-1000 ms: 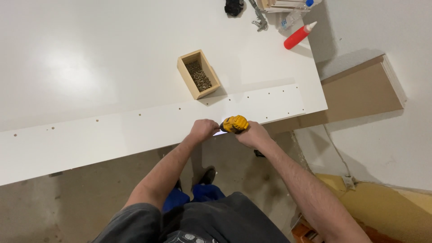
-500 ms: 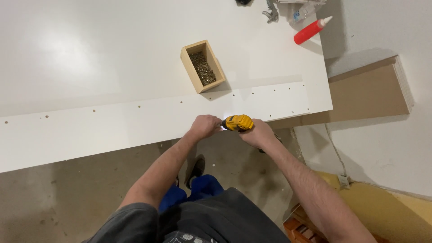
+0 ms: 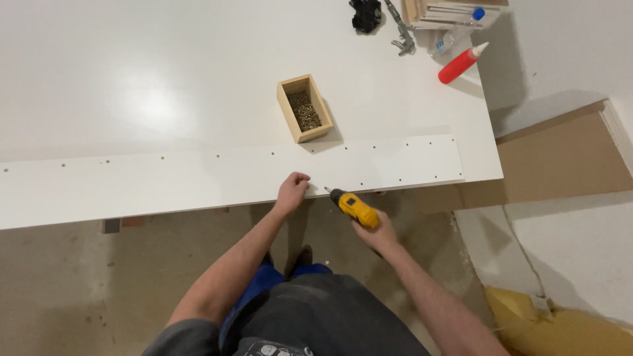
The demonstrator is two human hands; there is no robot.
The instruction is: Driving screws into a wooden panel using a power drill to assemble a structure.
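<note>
The right hand (image 3: 374, 232) is wrapped around the grip of a small yellow cordless screwdriver (image 3: 354, 207), a chunky plastic tool with a dark nose and a thin metal bit that points up and to the left, its tip just off the near edge of a long white panel (image 3: 165, 181). The fingers of this hand are clenched on the tool's handle. The left hand (image 3: 292, 190) rests at that same near edge, just left of the bit, with its fingers curled loosely into a half-fist against the board; whether something small is pinched inside them cannot be told. The panel is a smooth, matte strip with a row of small dark holes along its length, and it lies along the near edge of a broad, glossy white desk (image 3: 165, 79) that reflects a soft patch of light. Just behind the panel, near the middle of the desk, stands a small open rectangular box of pale wood (image 3: 304, 109) filled with brass-coloured screws. At the far right corner lie a red plastic squeeze bottle with a white nozzle (image 3: 461, 64), a metal clamp (image 3: 401, 33) and a black object (image 3: 366, 13). Below the desk's near edge the floor is rough, mottled concrete, with a flat brown sheet of cardboard (image 3: 560, 165) off the right edge.
</note>
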